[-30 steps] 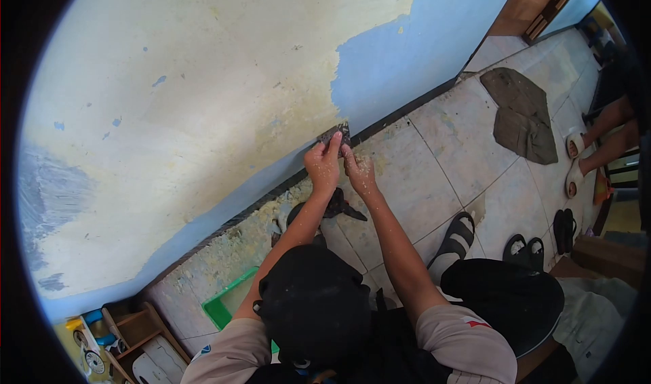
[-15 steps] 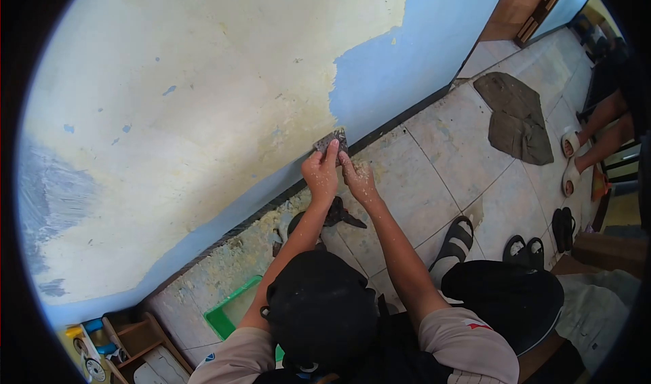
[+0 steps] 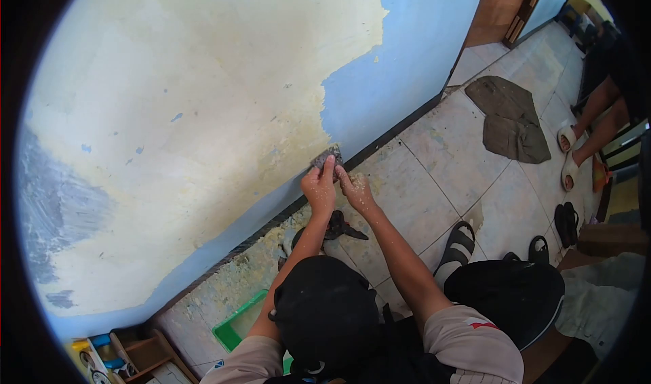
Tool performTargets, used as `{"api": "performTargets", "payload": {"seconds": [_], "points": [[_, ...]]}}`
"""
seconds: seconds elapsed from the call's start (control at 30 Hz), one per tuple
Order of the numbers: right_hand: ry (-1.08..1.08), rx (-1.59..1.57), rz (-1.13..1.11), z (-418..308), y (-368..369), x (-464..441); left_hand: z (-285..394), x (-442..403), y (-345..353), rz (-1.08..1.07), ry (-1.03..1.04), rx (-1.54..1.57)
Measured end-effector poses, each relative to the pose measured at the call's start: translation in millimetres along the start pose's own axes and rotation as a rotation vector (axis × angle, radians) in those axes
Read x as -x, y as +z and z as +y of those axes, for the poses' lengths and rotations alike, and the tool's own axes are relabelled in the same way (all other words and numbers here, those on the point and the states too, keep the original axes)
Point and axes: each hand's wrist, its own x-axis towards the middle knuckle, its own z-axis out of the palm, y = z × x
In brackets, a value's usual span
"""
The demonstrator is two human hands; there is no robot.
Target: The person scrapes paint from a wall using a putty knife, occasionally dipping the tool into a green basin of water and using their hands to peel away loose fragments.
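Both of my hands hold a flat, grey, speckled scraper point(image 3: 321, 159) against the lower wall. My left hand point(image 3: 319, 191) is closed on it, with a finger laid along its face. My right hand point(image 3: 354, 189), dusted with pale flakes, grips its right side. The scraper sits just below the ragged edge where blue paint point(image 3: 407, 65) meets the stripped, cream-coloured wall point(image 3: 203, 79). A strip of blue stays along the wall's foot, above a dark skirting point(image 3: 390, 134). The scraper's lower part is hidden by my fingers.
Paint flakes point(image 3: 224, 275) litter the tiled floor along the wall. A green tray point(image 3: 234, 323) lies near my left arm, beside a wooden shelf unit point(image 3: 146, 347). A brown cloth point(image 3: 512, 116) is spread on the tiles. Another person's sandalled feet point(image 3: 569, 155) stand at right.
The whole view has shifted a little, so my hands and the scraper appear slightly lower and further left. Both hands keep their grip near the paint edge.
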Motion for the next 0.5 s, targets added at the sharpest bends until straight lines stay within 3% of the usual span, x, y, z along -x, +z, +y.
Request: {"api": "performTargets", "payload": {"seconds": [0.1,0.23,0.5], "points": [[-0.048,0.016,-0.008,-2.1,6.0,-0.5,0.6,-11.5,-6.2,0.01,0.103,-0.048],[0.001,-0.015,-0.02,-2.7,-0.2,-1.0,4.6,-1.7,-0.4,0.002,-0.019,-0.016],[0.116,-0.011,-0.022,-12.4,1.8,14.1,5.8,1.2,-5.8,-0.015,-0.048,0.035]]}}
